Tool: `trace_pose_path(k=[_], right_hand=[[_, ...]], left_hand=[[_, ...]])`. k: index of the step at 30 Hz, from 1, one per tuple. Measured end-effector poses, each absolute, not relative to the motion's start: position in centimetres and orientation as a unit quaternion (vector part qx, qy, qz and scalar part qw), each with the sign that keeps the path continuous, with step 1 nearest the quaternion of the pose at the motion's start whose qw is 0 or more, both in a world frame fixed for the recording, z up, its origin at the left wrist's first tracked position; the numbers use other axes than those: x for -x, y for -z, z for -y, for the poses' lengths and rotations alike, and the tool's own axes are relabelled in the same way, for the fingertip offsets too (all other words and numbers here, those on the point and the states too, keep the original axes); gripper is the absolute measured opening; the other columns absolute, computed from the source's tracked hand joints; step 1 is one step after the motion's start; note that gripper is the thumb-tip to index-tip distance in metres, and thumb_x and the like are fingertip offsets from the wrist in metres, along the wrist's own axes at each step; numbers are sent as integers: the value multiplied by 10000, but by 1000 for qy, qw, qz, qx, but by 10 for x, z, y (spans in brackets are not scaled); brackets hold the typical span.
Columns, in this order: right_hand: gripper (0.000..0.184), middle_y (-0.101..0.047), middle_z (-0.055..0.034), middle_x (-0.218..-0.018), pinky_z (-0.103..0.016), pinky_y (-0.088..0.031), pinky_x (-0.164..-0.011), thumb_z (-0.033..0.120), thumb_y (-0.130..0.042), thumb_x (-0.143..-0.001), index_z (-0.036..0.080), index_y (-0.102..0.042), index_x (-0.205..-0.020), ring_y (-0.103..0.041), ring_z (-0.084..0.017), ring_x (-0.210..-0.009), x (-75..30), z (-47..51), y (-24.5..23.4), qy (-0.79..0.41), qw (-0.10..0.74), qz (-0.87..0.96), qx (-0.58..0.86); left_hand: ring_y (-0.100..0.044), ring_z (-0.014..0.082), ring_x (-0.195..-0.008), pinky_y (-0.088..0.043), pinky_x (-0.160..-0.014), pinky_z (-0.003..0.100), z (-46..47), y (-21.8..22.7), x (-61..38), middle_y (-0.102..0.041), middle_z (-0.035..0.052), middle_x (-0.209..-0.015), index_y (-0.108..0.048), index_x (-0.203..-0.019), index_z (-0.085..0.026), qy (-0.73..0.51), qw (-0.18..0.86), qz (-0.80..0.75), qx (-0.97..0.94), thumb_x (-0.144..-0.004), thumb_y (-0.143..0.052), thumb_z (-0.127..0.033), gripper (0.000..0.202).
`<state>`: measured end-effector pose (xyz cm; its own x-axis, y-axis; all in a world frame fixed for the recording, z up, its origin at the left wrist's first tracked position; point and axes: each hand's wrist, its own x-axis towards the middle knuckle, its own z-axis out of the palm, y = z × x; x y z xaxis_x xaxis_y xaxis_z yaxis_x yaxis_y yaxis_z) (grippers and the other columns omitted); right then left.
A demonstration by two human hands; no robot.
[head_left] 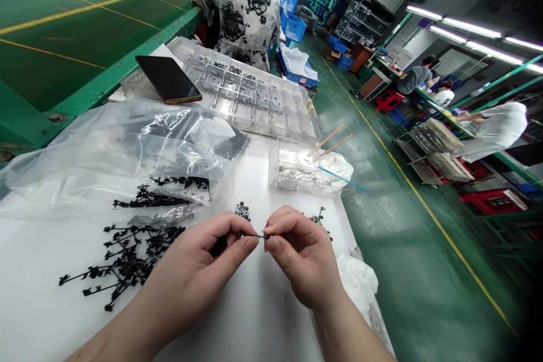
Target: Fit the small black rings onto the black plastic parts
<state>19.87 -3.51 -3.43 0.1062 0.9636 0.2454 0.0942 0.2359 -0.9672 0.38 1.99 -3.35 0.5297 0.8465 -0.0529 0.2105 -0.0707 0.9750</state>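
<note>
My left hand (203, 263) and my right hand (297, 249) meet over the white table (254, 317), both pinched on a thin black plastic sprue strip (253, 235) stretched between their fingertips. Left of my hands lies a heap of black sprue pieces (127, 260), and more of them (156, 198) spill from a clear plastic bag (114, 147). A small cluster of tiny grey rings (242, 211) sits just beyond my fingers. A few black bits (318, 218) lie behind my right hand.
A clear compartment tray (254, 96) with small parts stands at the back, with a dark phone (168, 79) beside it. A clear box (309, 172) holds white cloth and thin sticks. A person in a floral top (241, 5) sits ahead; others work at right.
</note>
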Motion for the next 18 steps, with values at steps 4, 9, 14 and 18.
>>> trace_pose_path(k=[4,9,14,18], right_hand=[[66,-714,-20,-847,-296,-538,-707,201,-790,-930,237,-755,-973,-658,-159,-763,-195,35,34,-319,520,621,492],[50,-733,-31,-836,-297,-543,-678,194,-771,-920,226,-733,-923,-662,-164,-740,-188,31,32,-305,479,671,476],[71,-706,-38,-847,-329,-538,-690,194,-730,-928,233,-756,-981,-660,-182,-764,-196,36,31,-272,511,652,490],[293,-682,-41,-917,-362,-551,-735,119,-685,-913,291,-782,-1129,-655,-203,-835,-202,40,29,-210,546,656,478]], left_hand=[[-580,167,-719,-476,-659,250,-24,38,1,-625,-22,-755,-770,-911,-273,-293,591,-420,-623,-1001,-700,-532,282],[-506,133,-656,-407,-584,231,-27,39,2,-632,-33,-772,-758,-922,-263,-285,637,-397,-596,-1017,-692,-493,257],[-561,152,-705,-446,-650,241,-21,31,-3,-585,-39,-740,-687,-845,-249,-284,593,-411,-632,-1026,-656,-486,299],[-543,152,-643,-415,-613,265,-13,26,-7,-567,-44,-686,-701,-847,-248,-277,546,-396,-684,-1040,-615,-436,283]])
